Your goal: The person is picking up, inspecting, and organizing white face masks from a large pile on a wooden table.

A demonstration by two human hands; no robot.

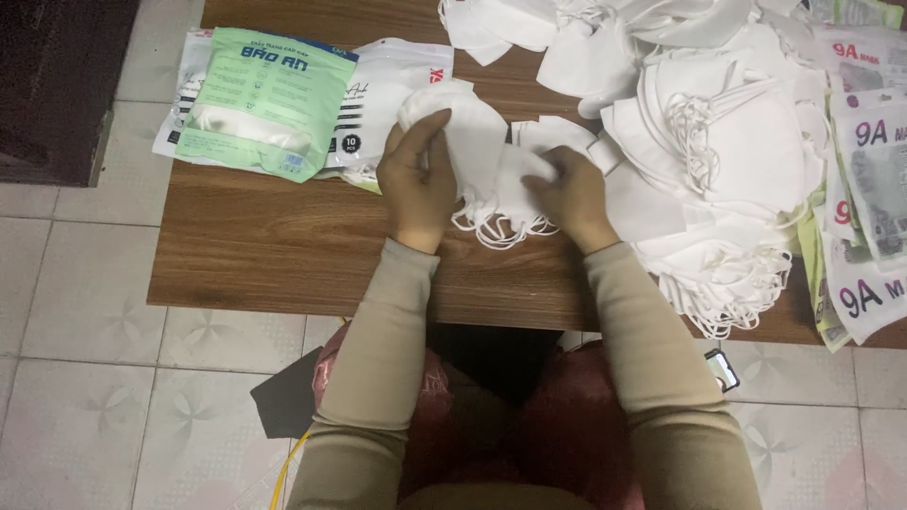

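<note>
Left of the hands, a green rectangular packet (267, 102) overlaps a white packet (397, 90).

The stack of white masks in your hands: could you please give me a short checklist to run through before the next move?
1. Left hand grips the stack of white masks: ok.
2. Right hand also holds the stack, at its right side: ok.
3. Ear loops hang free below the stack, untangled: cannot tell.
4. Number of masks in the stack: cannot tell; the layers overlap.
5. Green packet lies flat on the wooden table, left of the hands: ok.
6. Loose mask pile stays on the table: not ok; its lower masks overhang the near edge.
</note>
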